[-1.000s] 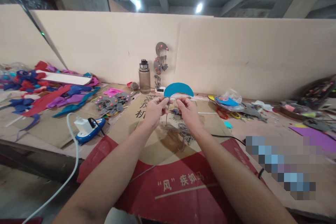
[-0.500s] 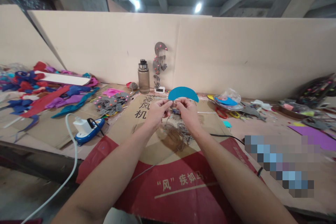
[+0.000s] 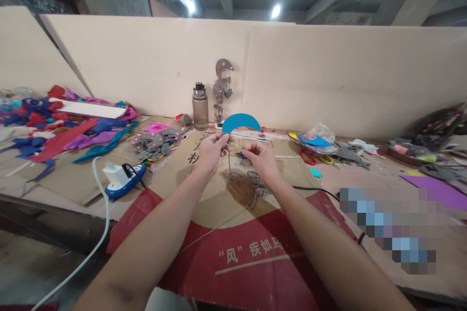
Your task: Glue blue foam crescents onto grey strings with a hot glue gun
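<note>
My left hand [image 3: 210, 151] is closed in a pinch on the left tip of a blue foam crescent [image 3: 241, 122], holding it up over the cardboard. Thin strings hang from the crescent down to a tangled pile of strings and small grey pieces [image 3: 248, 185] on the table. A little lower and to the right, my right hand [image 3: 260, 160] pinches something small among those strings; I cannot make out what it is.
A brown water bottle [image 3: 200, 106] and a grey hanging ornament [image 3: 222, 88] stand at the back wall. A blue glue gun [image 3: 124, 179] with white cable lies left. Coloured foam scraps [image 3: 58, 126] are piled far left. Scissors [image 3: 314, 157] and a plate [image 3: 315, 144] lie right.
The blue crescent has shifted left and now hangs from my left hand alone. My right hand has let go of it and dropped lower to the strings.
</note>
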The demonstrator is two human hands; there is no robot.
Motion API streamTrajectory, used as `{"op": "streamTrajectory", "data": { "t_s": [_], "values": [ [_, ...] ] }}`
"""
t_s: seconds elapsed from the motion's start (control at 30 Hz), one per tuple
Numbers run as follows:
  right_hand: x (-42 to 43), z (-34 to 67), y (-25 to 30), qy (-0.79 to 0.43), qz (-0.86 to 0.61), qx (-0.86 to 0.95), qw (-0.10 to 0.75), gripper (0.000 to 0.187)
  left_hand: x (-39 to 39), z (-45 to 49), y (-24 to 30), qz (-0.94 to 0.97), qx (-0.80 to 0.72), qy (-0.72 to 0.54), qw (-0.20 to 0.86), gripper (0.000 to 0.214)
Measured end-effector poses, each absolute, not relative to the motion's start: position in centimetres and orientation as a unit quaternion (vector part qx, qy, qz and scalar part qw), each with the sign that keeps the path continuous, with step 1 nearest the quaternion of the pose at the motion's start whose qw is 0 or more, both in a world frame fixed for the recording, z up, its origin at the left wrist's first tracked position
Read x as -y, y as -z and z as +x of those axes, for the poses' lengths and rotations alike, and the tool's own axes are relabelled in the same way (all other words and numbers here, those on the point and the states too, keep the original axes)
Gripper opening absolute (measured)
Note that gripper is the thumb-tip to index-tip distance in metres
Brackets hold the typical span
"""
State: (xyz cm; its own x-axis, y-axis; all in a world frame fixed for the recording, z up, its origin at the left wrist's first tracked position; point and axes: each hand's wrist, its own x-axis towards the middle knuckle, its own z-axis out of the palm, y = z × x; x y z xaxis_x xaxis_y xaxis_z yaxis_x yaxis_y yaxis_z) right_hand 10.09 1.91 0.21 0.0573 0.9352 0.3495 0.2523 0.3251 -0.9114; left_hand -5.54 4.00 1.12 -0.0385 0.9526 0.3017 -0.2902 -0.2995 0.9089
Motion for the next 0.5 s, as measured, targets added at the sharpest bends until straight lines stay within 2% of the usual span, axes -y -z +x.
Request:
{"op": "streamTrajectory", "data": {
  "t_s": [0.13,0.23,0.27,0.33,0.43,0.5],
  "values": [
    [-1.4,9.9,-0.8,-0.328,-0.479,0.610,0.540,0.030,-4.0,-5.5,-0.9,0.505,-0.347,-0.626,0.483,0.022],
    [-1.5,9.3,-0.7,-0.319,-0.432,0.616,0.576,0.027,-3.7,-5.4,-0.8,0.539,-0.379,-0.616,0.431,0.023],
    [-1.6,9.0,-0.5,-0.335,-0.404,0.607,0.597,0.025,-3.6,-5.3,-0.8,0.558,-0.392,-0.611,0.401,0.022],
    [-1.8,8.3,-0.2,-0.409,-0.351,0.570,0.620,0.033,-3.3,-5.2,-0.9,0.597,-0.411,-0.601,0.338,0.021],
    [-1.8,7.5,0.1,-0.524,-0.324,0.516,0.596,0.045,-2.8,-5.1,-1.1,0.626,-0.416,-0.596,0.283,0.020],
    [-1.8,7.2,0.1,-0.525,-0.341,0.504,0.595,0.043,-2.6,-5.0,-1.3,0.627,-0.416,-0.596,0.280,0.020]
  ]
}}
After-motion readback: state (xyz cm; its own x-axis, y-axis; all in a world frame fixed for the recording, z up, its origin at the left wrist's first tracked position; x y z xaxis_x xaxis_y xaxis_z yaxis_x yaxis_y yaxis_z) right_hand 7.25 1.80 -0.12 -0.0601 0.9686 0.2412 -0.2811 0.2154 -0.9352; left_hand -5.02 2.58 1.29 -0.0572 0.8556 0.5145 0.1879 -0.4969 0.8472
